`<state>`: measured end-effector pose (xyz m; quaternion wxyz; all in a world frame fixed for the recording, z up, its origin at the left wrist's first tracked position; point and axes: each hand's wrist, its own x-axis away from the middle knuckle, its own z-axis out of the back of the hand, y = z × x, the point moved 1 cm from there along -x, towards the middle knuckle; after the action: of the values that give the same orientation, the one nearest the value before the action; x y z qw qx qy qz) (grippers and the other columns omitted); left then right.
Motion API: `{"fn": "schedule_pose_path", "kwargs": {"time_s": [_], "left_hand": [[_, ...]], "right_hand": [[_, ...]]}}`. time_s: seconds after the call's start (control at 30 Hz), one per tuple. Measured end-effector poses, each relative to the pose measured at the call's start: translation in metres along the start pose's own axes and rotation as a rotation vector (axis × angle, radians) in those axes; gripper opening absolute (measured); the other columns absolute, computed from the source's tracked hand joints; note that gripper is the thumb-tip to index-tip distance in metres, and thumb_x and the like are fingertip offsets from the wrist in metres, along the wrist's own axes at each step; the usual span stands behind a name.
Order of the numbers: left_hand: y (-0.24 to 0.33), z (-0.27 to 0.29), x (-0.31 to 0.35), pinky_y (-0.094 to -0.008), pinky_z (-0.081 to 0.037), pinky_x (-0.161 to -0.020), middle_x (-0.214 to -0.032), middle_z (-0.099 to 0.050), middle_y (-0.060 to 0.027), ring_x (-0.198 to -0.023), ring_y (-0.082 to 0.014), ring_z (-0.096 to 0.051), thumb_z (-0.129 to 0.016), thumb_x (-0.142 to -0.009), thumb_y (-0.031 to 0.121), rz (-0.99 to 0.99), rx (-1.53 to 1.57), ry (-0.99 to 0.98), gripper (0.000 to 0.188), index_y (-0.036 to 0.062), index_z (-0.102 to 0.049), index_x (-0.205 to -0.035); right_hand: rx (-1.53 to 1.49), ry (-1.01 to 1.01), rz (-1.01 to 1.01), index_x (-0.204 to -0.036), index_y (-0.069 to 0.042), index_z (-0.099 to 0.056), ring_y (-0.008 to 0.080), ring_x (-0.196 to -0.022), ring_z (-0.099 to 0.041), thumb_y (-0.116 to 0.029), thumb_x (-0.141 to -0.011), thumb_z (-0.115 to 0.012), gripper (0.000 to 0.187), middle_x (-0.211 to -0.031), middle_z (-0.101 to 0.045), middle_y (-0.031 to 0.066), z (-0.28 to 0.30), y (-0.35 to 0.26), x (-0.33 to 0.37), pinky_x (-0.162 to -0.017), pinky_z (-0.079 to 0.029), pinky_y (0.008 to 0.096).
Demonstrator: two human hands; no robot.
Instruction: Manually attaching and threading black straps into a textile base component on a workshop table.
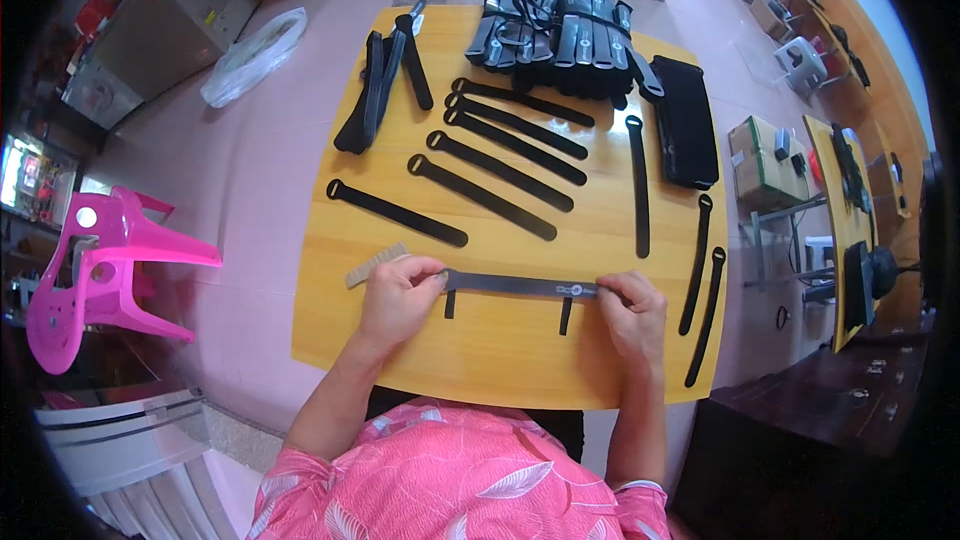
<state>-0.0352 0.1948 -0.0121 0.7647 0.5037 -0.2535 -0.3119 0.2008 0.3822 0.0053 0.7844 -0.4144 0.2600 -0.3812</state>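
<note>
A dark grey strap (500, 283) with a small white print near its right end is stretched level between my two hands, close to the table's near edge. My left hand (405, 300) pinches its left end, and my right hand (632, 308) pinches the right end. Just below the strap, two short black strips (450, 304) (566, 317) show on the table. Beside my left hand lies a tan ridged piece (376, 264), partly covered by the hand. Farther off, several black straps with a slotted round end (482, 196) lie slanted in a loose row.
On the yellow table (540, 380), bundled straps (555, 35) pile up at the far side, beside a black stack (685, 125). Folded black straps (372, 95) lie far left. Single straps (697, 265) lie along the right. A pink stool (120, 265) stands left on the floor.
</note>
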Motion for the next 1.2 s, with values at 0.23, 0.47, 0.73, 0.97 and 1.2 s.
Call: {"fn": "schedule_pose_path", "kwargs": {"time_s": [0.23, 0.47, 0.73, 0.97, 1.2], "left_hand": [[0.000, -0.001, 0.002, -0.0213, -0.046, -0.059, -0.073, -0.066, -0.0021, -0.064, -0.0062, -0.058, -0.069, -0.081, 0.001, 0.011, -0.122, 0.029, 0.010, -0.0033, -0.069, -0.090], [-0.006, -0.003, -0.001, -0.0202, -0.045, -0.056, -0.071, -0.065, -0.0015, -0.063, -0.0050, -0.057, -0.069, -0.080, 0.000, -0.001, -0.148, 0.036, 0.008, -0.0030, -0.069, -0.087], [-0.008, -0.007, -0.002, -0.0203, -0.044, -0.054, -0.071, -0.066, -0.0016, -0.062, -0.0048, -0.057, -0.069, -0.079, 0.000, 0.028, -0.159, 0.032, 0.007, -0.0025, -0.069, -0.086], [-0.005, -0.003, -0.004, -0.0279, -0.048, -0.053, -0.064, -0.066, -0.0092, -0.057, -0.0135, -0.062, -0.070, -0.074, 0.007, 0.079, -0.145, 0.052, 0.011, -0.0011, -0.070, -0.081], [0.012, 0.001, -0.006, -0.0252, -0.044, -0.051, -0.061, -0.062, -0.0045, -0.055, -0.0092, -0.057, -0.071, -0.073, 0.004, 0.055, -0.199, -0.028, 0.013, -0.0027, -0.067, -0.084]], "right_hand": [[-0.068, 0.066, -0.060, -0.089, 0.001, -0.065, 0.0179, -0.062, -0.059, 0.000, -0.074, -0.066, 0.015, -0.075, -0.061, 0.0111, -0.008, 0.001, -0.002, -0.058, -0.047, 0.0283], [0.019, 0.051, -0.050, -0.084, 0.000, -0.065, 0.0208, -0.062, -0.060, 0.001, -0.072, -0.064, 0.012, -0.073, -0.061, 0.0125, -0.007, -0.003, 0.000, -0.059, -0.048, 0.0305], [0.106, 0.046, 0.001, -0.081, -0.002, -0.064, 0.0258, -0.064, -0.062, 0.001, -0.073, -0.061, 0.009, -0.074, -0.062, 0.0131, -0.008, -0.005, 0.001, -0.061, -0.049, 0.0340], [0.133, 0.036, 0.017, -0.081, -0.002, -0.064, 0.0274, -0.065, -0.062, 0.001, -0.072, -0.062, 0.009, -0.074, -0.062, 0.0137, -0.010, -0.002, 0.001, -0.061, -0.049, 0.0353], [0.242, 0.062, 0.080, -0.082, -0.003, -0.061, 0.0310, -0.065, -0.059, 0.002, -0.070, -0.062, 0.013, -0.072, -0.057, 0.0136, -0.011, -0.004, 0.002, -0.061, -0.048, 0.0397]]}}
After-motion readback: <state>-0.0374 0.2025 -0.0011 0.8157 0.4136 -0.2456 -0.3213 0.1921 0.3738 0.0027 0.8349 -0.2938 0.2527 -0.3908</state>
